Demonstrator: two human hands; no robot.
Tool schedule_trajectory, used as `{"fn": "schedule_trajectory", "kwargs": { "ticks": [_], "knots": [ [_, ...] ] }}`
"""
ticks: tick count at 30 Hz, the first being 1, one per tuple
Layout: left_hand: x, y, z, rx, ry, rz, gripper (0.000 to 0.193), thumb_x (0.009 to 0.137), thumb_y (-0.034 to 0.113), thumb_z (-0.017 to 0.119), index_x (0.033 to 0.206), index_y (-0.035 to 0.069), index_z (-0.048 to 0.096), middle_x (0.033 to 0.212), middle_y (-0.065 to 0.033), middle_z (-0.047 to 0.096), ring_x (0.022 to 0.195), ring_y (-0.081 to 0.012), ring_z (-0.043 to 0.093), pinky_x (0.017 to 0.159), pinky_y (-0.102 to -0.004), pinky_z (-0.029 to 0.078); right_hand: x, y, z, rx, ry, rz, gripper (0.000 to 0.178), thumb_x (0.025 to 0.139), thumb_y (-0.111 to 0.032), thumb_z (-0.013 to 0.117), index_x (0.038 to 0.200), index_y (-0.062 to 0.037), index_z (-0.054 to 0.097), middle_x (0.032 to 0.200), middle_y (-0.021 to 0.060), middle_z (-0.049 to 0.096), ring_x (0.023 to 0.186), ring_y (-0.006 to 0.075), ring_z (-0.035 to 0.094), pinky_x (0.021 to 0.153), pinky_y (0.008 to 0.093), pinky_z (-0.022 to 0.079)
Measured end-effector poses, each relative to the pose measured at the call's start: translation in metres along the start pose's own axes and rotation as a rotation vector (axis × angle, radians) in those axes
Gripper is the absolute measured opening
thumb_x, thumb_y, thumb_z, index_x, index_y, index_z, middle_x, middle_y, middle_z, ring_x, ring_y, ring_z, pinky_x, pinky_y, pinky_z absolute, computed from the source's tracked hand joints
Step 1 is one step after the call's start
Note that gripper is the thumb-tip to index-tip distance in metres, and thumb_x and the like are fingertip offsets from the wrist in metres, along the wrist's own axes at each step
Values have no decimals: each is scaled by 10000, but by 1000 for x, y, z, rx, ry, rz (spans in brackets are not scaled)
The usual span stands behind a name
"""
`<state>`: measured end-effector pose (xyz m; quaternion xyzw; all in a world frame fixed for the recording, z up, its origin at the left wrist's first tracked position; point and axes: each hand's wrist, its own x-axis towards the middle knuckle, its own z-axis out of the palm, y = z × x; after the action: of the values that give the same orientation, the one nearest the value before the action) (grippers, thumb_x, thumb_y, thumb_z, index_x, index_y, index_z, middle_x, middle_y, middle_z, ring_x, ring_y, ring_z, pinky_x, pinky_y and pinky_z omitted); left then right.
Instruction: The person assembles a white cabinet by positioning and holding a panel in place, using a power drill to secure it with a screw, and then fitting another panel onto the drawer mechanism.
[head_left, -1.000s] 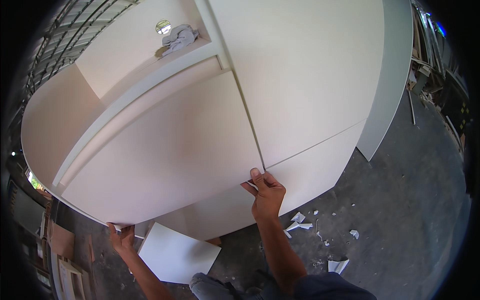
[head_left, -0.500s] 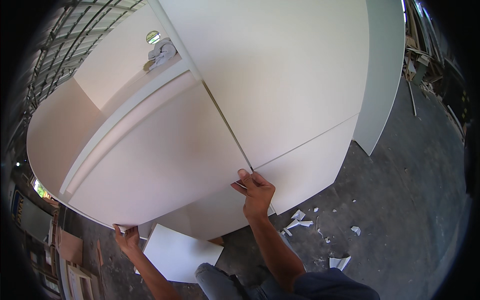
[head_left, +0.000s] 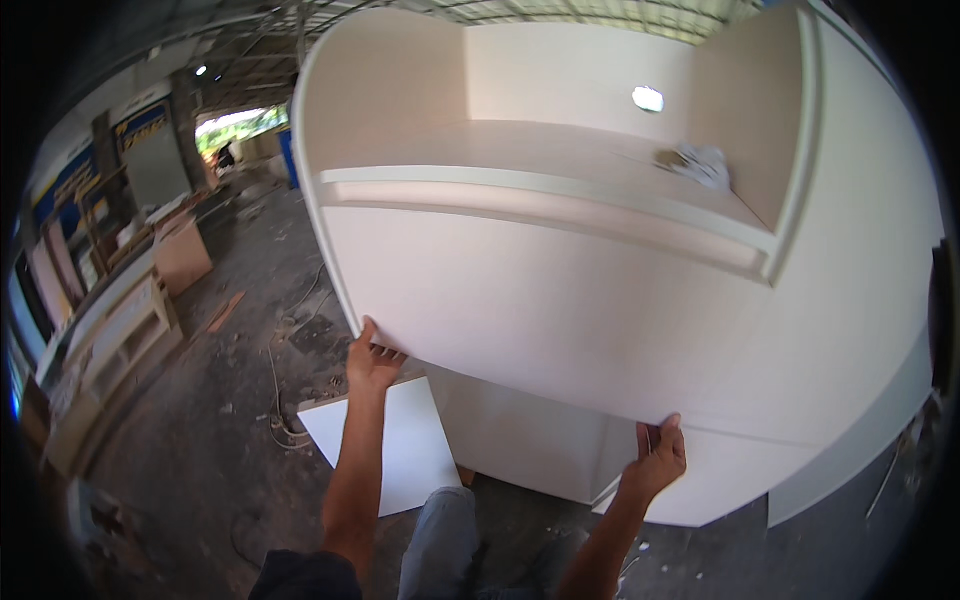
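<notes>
A large white cabinet [head_left: 790,400] stands in front of me, with an open shelf [head_left: 540,140] on top. Below the shelf's long recessed slot is a wide white front panel [head_left: 530,300]. My left hand [head_left: 375,362] is closed on this panel's lower left corner, thumb in front and fingers curled under the edge. Toward the lower right corner, my right hand [head_left: 658,458] pinches the same bottom edge, thumb up on the face. Beneath the panel, the cabinet's lower part [head_left: 515,435] is recessed and open at the front.
A loose white board [head_left: 405,450] leans low beside my left forearm. A crumpled grey cloth [head_left: 702,166] lies on the shelf, near a round hole [head_left: 648,98] in the back wall. Wooden frames [head_left: 125,345] and a cable [head_left: 278,400] are on the floor at left.
My view has swung left and levelled, bringing the shelf and workshop into sight. Both hands remain at the panel's bottom edge; my right fingers now curl beneath it.
</notes>
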<state>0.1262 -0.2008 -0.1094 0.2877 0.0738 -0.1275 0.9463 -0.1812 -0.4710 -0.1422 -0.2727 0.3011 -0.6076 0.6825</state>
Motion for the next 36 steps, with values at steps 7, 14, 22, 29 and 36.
{"fn": "schedule_trajectory", "kwargs": {
  "ticks": [7,14,22,29,36],
  "knots": [
    [-18,3,-3,-24,41,90,630,899,351,685,1325,-12,395,1327,-169,403,1222,-370,422,1012,-588,374,-14,8,9,-109,-52,-60,346,922,-333,668,942,12,658,897,63,657,840,145,617,808,308,535],
    [-16,-4,-7,-59,7,104,622,908,329,684,1314,-18,367,1317,-141,401,1208,-377,430,963,-595,385,-12,6,4,-140,-83,-106,534,933,-329,646,1197,125,552,1129,158,603,1040,228,599,926,305,532],
    [-19,-1,-4,-82,20,76,563,863,267,745,1253,26,418,1221,-95,530,1125,-272,518,929,-534,432,-5,10,-1,-207,-128,-157,614,941,-367,626,1241,154,502,1244,209,547,1157,255,532,950,317,504],
    [-27,4,3,-148,86,43,505,847,186,761,1249,65,480,1145,-36,600,1054,-193,567,841,-410,496,-2,9,-1,-212,-108,-158,659,933,-375,634,1269,166,465,1314,250,484,1207,275,502,973,321,495],
    [-25,4,3,-133,84,80,468,853,167,754,1213,33,486,1107,-58,601,1010,-194,583,803,-392,511,-2,11,3,-188,-119,-166,630,954,-366,601,1278,156,464,1271,259,499,1157,292,534,940,330,536]
  ]
}}
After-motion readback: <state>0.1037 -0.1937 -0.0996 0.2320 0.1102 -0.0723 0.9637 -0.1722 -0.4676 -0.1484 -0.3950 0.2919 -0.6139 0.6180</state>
